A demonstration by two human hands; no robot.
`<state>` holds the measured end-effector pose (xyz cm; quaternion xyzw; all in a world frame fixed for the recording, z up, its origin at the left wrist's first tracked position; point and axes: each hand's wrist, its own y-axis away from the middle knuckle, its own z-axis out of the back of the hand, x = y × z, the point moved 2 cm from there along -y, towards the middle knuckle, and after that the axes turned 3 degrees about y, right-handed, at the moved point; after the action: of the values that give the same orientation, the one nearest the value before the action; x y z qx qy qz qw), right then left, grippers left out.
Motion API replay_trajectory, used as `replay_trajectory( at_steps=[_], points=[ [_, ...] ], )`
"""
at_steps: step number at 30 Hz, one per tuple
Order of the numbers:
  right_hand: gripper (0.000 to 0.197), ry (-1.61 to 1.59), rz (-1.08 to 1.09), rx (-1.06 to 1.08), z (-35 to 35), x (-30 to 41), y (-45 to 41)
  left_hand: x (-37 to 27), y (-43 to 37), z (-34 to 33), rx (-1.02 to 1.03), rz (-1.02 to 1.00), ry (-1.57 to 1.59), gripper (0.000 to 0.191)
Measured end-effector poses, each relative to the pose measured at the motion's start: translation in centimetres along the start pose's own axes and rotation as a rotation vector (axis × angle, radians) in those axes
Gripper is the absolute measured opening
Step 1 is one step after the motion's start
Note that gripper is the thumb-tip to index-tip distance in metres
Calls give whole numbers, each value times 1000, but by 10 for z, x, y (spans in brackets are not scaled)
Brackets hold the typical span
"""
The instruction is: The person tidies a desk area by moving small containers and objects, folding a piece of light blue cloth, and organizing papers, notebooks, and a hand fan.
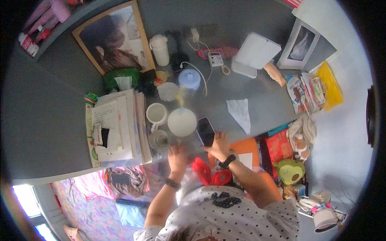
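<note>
My right hand [219, 146] grips the lower right corner of a smartphone [206, 131] with a dark screen, which lies on the grey desk [211, 105]. My left hand [177, 159] rests at the desk's front edge, its fingertips blurred, so whether it holds anything cannot be told. Just beyond it stands a clear glass mug [158, 139]. A white mug [156, 114] is behind that glass. Left of the phone is a round white disc-like object [182, 122], with a blurred yellow stem behind it. A folded white tissue [240, 113] lies to the phone's right.
Stacked papers [120, 126] flank the mugs on the left. Farther back are a light blue domed object [189, 79], a white thermos [159, 49], a cabled power strip [215, 59] and a white box [257, 51]. Books [297, 93] stand right; an orange chair [245, 147] is below.
</note>
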<state>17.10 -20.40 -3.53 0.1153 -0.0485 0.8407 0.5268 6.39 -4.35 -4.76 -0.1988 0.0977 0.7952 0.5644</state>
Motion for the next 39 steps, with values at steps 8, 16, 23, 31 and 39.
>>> replay_trajectory(
  at_steps=[8,16,23,31,39],
  points=[
    [86,28,51,-137,-13,9,10,1,2,-5,-13,203,-86,37],
    [89,-11,-54,22,0,16,6,-5,2,9,173,206,-182,22],
    [92,21,-30,-4,-9,7,7,-28,-4,120,290,373,699,17],
    [83,19,33,-160,-14,5,4,128,-102,184,-460,400,1270,4],
    [87,-22,0,-130,-11,16,10,237,-148,223,-219,323,965,22]
  ],
)
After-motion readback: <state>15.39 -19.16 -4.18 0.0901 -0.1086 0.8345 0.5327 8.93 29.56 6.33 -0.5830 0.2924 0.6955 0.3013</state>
